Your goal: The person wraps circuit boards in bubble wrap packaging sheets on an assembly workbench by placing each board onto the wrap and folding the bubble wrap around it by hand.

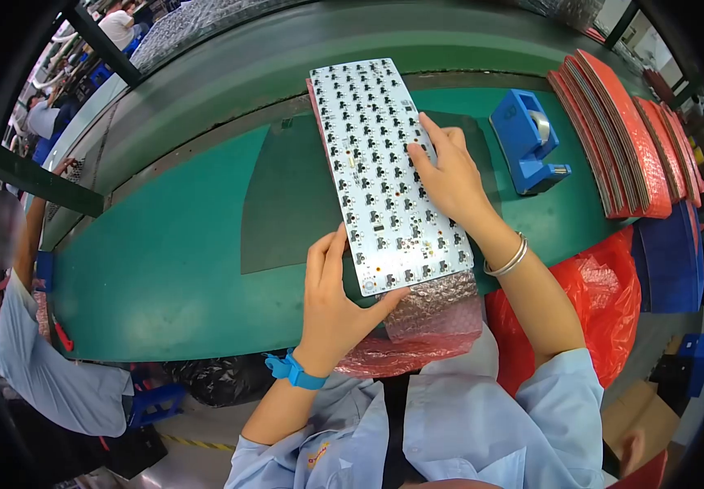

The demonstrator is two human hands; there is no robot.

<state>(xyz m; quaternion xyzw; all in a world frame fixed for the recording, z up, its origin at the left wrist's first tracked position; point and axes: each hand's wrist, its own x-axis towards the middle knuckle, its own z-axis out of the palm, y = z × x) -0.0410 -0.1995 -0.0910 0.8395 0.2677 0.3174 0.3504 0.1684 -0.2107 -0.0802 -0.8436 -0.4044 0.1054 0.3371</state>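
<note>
A long white circuit board (384, 179) with rows of small black parts lies at a slant over the green table, bubble wrap (437, 306) showing under its near end. My left hand (335, 297), with a blue wrist strap, grips the board's near left corner, thumb along the bottom edge and fingers at the left side. On the board's right edge rests my right hand (454, 175), thumb and forefinger apart over its surface, the other fingers curled at the edge. Pink bubble wrap (409, 346) hangs at the table's front edge.
A blue tape dispenser (523, 143) stands right of the board. Stacked red bubble-wrap packs (621, 138) are at the far right, above a red plastic bag (604, 301). A co-worker's arm (30, 236) is at the far left, near a red-handled tool (63, 336).
</note>
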